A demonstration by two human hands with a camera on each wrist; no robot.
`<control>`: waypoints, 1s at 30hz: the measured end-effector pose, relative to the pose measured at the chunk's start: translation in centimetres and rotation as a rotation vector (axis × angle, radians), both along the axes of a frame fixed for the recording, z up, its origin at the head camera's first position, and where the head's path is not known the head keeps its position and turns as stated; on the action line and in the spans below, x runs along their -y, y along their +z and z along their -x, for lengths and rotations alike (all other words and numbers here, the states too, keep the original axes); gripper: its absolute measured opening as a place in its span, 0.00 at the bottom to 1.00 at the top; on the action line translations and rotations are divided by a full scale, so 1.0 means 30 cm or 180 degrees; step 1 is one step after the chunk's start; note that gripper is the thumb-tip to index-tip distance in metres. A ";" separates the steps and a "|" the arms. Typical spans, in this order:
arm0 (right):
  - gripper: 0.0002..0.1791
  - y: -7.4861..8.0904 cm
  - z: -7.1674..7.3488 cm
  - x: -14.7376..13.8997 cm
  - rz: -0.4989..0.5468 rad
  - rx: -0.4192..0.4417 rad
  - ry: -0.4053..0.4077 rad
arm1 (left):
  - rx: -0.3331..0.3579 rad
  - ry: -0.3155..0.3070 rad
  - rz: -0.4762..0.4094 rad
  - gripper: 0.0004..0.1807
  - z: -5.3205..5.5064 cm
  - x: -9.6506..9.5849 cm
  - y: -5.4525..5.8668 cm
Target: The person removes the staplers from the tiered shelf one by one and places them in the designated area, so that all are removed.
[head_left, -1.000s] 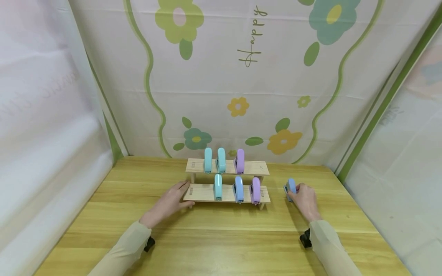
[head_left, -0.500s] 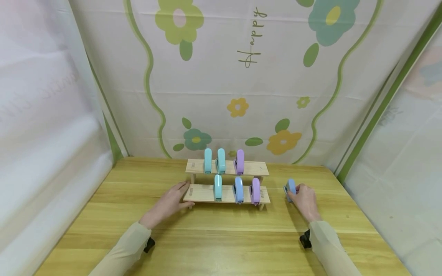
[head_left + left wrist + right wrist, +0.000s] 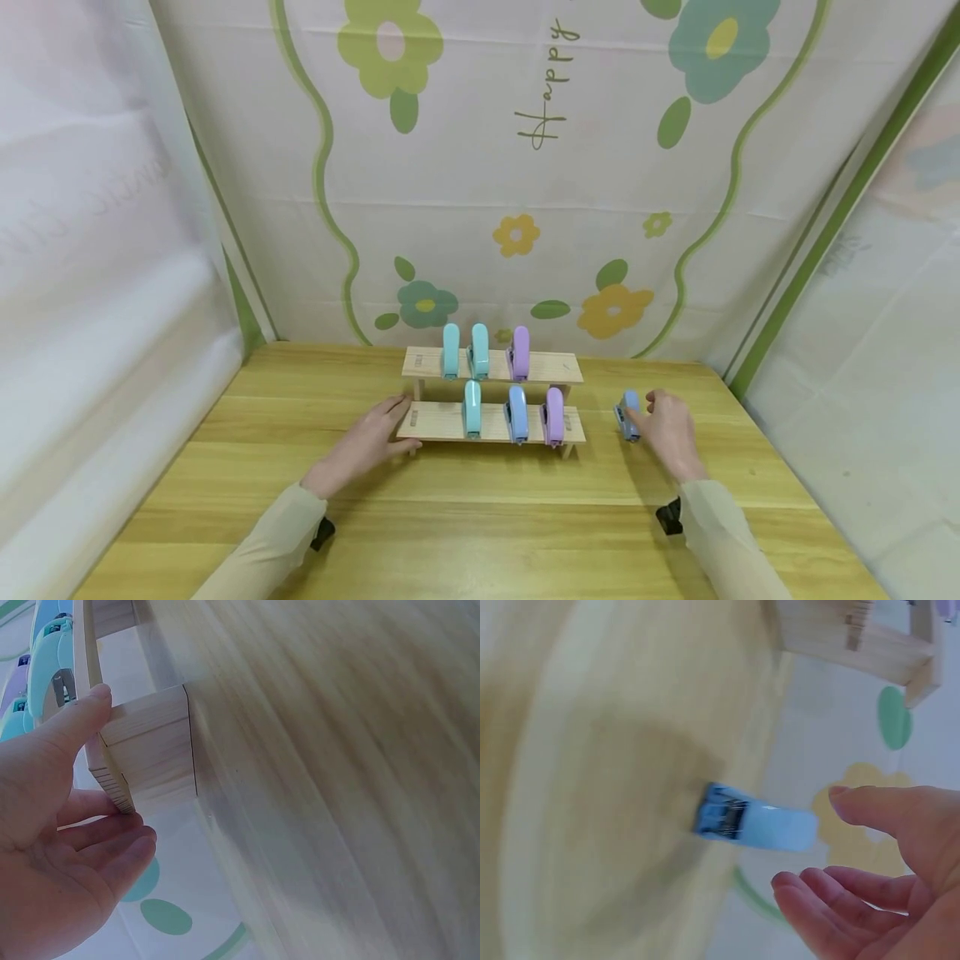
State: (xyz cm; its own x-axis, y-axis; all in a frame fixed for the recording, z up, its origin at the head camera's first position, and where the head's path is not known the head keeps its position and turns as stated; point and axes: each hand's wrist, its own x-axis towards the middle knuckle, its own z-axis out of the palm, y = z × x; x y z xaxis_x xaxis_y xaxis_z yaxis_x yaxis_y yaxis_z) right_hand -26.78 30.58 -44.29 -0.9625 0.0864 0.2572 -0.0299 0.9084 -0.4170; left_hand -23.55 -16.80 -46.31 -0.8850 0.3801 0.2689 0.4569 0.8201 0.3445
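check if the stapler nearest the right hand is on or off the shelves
Off: the blue stapler stands on the table, a gap between it and the shelves.

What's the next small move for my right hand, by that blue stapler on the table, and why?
Probably ease the right hand away from the blue stapler: the right wrist view shows thumb and fingers apart from it, and it rests on the table unheld.
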 end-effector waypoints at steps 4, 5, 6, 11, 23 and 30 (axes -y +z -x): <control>0.28 0.049 -0.005 0.024 -0.0009 -0.0088 0.0063 | 0.0073 0.0005 -0.0015 0.43 -0.001 0.002 0.003; 0.28 0.061 -0.006 0.031 -0.0014 -0.0116 0.0085 | 0.0080 0.0000 -0.0019 0.43 -0.002 0.002 0.004; 0.27 0.074 -0.007 0.039 -0.0010 -0.0140 0.0112 | 0.0092 0.0002 -0.0022 0.43 -0.002 0.002 0.005; 0.25 0.129 -0.008 0.081 -0.0034 -0.0324 0.0278 | 0.0103 -0.0017 -0.0033 0.43 -0.006 0.002 0.006; 0.22 0.239 -0.024 0.189 -0.0113 -0.0597 0.0575 | -0.0001 -0.0022 -0.0001 0.43 -0.007 0.002 0.007; 0.23 0.272 -0.033 0.245 -0.0124 -0.0588 0.0755 | 0.0036 -0.0027 0.0009 0.43 0.002 0.002 0.000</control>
State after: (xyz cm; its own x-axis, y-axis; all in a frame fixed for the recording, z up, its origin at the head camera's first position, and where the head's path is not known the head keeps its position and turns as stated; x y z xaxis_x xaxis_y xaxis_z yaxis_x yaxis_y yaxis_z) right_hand -25.78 23.24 -36.12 -0.8912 -0.1485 0.4286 -0.3153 0.8822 -0.3498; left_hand -23.62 -16.86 -46.30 -0.8847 0.3883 0.2578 0.4599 0.8172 0.3473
